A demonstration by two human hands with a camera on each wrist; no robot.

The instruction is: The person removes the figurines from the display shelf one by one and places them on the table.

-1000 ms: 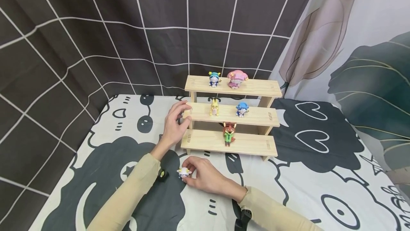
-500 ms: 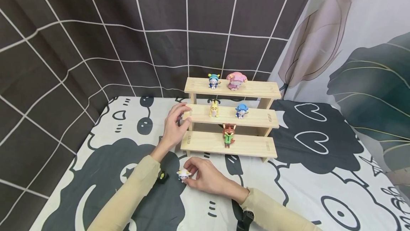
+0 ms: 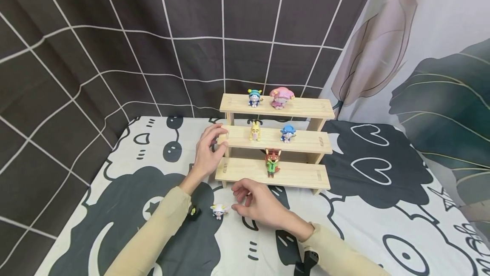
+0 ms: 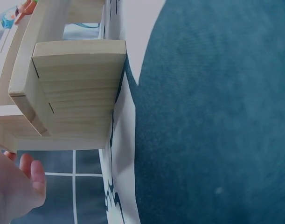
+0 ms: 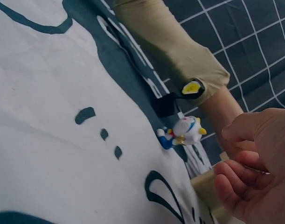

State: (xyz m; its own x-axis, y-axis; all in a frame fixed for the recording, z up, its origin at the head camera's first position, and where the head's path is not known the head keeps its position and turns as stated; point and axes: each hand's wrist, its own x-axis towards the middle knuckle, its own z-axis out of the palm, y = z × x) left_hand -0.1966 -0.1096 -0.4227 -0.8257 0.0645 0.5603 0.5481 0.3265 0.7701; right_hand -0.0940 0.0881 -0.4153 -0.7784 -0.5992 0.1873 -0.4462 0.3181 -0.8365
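A three-tier wooden display shelf [image 3: 275, 176] stands on the patterned cloth. With thumb and fingers, my left hand [image 3: 208, 150] grips the left end of its middle board; in the left wrist view that hand [image 4: 16, 186] is partly cut off by the frame edge. A small figurine with a white, yellow-horned hat [image 3: 219, 211] stands upright on the cloth in front of the shelf. Just right of it, apart from it, is my right hand [image 3: 260, 203], fingers loosely bent and holding nothing. The right wrist view shows the figurine [image 5: 186, 130] beyond my fingertips [image 5: 221, 170].
On the top board are a teal-hatted figurine [image 3: 254, 98] and a pink one [image 3: 281, 98]. The middle board bears a yellow figurine [image 3: 255, 131] and a blue-hatted one [image 3: 288, 133]. A fox figurine [image 3: 272, 163] stands on the bottom board. A dark gridded curtain [image 3: 183, 55] hangs behind.
My right hand has let go of the white-hatted figurine and moved right and slightly up, away from it. The figurine stays standing on the cloth. My left hand keeps its place on the shelf.
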